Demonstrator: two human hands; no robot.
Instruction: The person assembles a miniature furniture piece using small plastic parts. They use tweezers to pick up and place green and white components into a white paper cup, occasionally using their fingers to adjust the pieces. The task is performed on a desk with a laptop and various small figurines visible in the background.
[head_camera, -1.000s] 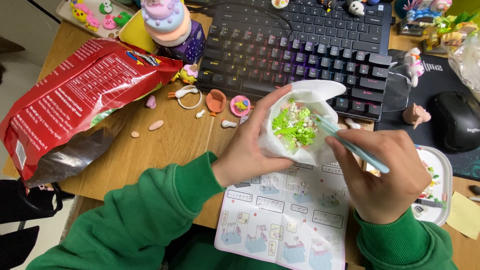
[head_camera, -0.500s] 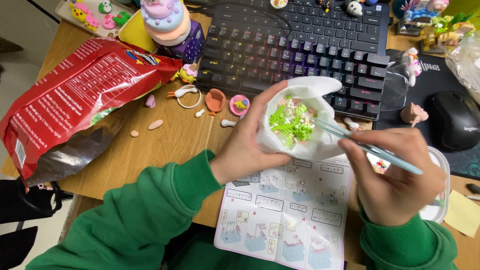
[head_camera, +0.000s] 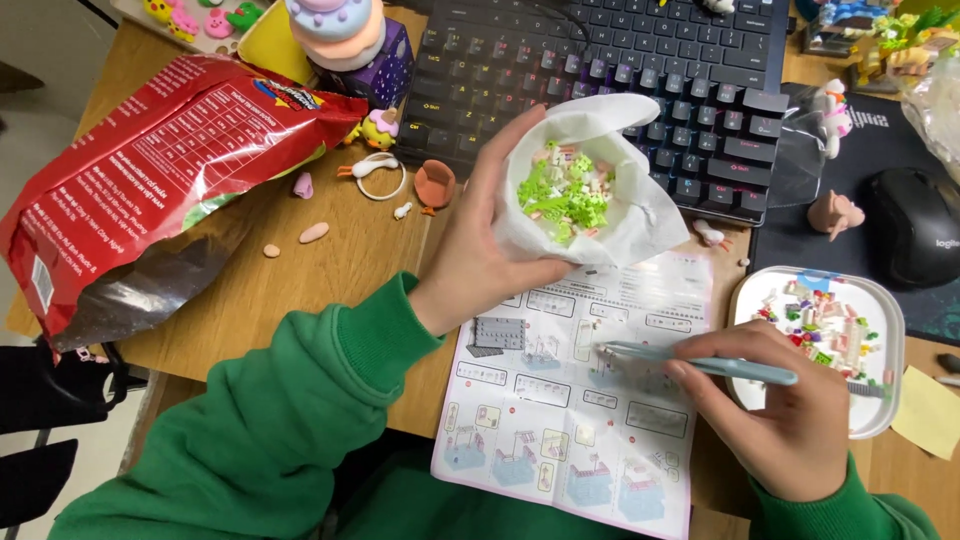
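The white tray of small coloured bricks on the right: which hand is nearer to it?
Right. The right hand, holding pale blue tweezers, sits beside the white tray, its knuckles at the tray's near-left rim. The left hand is farther left, cupping a white wrapper of green bricks.

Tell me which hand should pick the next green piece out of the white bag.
Right, most likely. The right hand holds the light blue tweezers, tips resting on the instruction sheet just below the white bag. The left hand is busy cupping that bag of green pieces.
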